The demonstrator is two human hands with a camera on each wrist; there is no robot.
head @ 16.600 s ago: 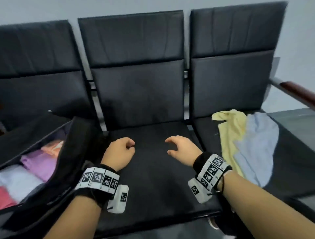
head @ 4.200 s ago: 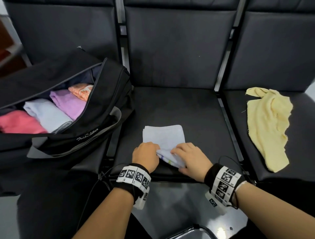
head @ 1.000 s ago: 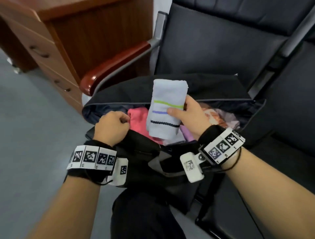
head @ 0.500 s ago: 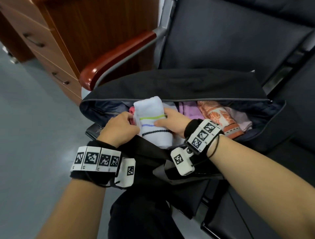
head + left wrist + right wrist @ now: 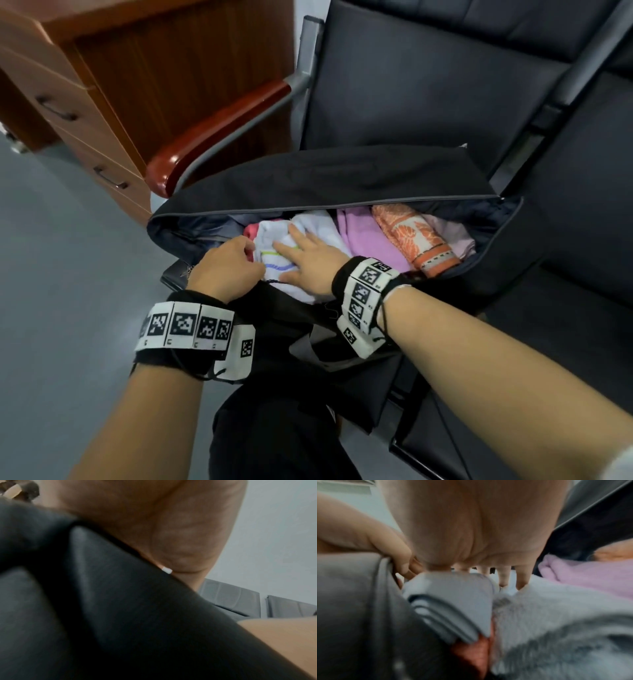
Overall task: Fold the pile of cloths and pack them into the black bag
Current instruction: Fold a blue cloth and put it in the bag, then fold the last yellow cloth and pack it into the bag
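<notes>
The black bag [image 5: 325,178] lies open on the left chair seat. Inside it a folded white cloth with green and blue stripes [image 5: 270,251] sits at the left end. My right hand [image 5: 301,253] lies flat on that cloth with straight fingers, pressing it down. In the right wrist view its fingertips [image 5: 522,580] touch the white cloth [image 5: 453,601]. My left hand [image 5: 229,263] grips the bag's near edge just left of the cloth, fingers curled. The left wrist view shows only the palm [image 5: 154,520] against black bag fabric [image 5: 120,615].
A pink cloth [image 5: 250,230], a purple cloth [image 5: 363,236] and an orange patterned cloth [image 5: 414,240] fill the bag. A red-brown armrest [image 5: 219,126] and a wooden drawer cabinet [image 5: 102,85] stand behind left. Grey floor [image 5: 51,274] lies to the left.
The white striped cloth has gone from above the bag down into it. My right hand, which held it, now lies flat on top. The left hand stays at the bag's edge.
</notes>
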